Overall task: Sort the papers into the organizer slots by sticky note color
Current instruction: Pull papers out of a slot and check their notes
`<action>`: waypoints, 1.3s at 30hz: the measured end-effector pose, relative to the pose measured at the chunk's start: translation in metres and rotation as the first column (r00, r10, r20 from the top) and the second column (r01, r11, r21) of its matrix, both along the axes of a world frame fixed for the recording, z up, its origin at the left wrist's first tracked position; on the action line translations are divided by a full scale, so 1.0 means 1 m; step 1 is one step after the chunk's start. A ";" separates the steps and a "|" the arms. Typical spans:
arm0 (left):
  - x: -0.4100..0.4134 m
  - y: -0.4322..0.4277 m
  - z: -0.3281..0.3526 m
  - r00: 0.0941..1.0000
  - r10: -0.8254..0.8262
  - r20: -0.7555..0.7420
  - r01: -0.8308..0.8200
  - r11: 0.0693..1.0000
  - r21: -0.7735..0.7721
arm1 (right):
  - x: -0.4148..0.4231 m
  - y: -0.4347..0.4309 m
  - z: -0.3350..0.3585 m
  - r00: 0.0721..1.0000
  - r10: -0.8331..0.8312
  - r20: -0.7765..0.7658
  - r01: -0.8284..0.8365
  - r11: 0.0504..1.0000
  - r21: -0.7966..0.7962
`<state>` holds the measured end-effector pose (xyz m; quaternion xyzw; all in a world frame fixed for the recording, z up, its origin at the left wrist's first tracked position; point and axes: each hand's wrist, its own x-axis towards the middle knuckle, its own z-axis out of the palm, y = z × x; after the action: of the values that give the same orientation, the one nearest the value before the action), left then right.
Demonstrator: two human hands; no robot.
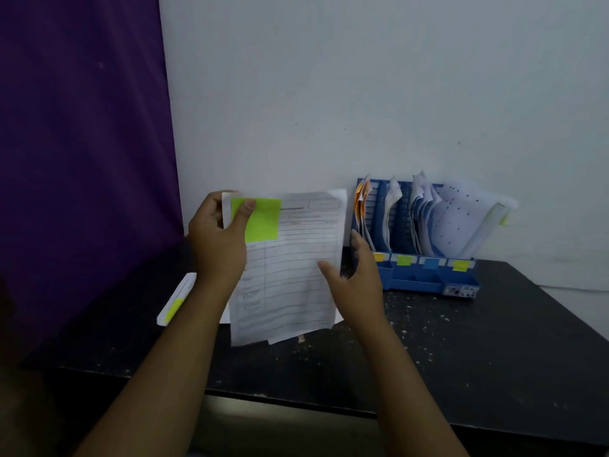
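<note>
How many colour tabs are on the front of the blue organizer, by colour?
Tabs on the blue organizer front, left to right:
Orange tab: 1
Green tab: 1
Blue tab: 1
Yellow tab: 1
Total: 4

A printed form (290, 268) (green sticky note (262, 219) top-left) held upright, left of the paper-filled blue organizer (428, 275).

White painted wall (329, 94) behind, a few small marks. Purple curtain (82, 143) covers the left side. Black table (478, 341), top speckled with pale flecks, pushed against the wall. Lighting dim, even.
</note>
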<state>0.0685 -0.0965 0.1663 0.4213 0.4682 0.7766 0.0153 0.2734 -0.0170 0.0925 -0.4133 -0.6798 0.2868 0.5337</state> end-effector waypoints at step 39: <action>0.055 0.003 0.014 0.946 -0.320 -0.056 0.244 0.814 -0.528 | 0.090 -0.011 0.029 0.952 -0.098 -0.289 0.071 0.992 -0.103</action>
<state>0.1230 -0.0935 0.1805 0.5209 0.5902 0.5803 0.2087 0.3637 -0.0275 0.1211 -0.4187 -0.5610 0.3526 0.6210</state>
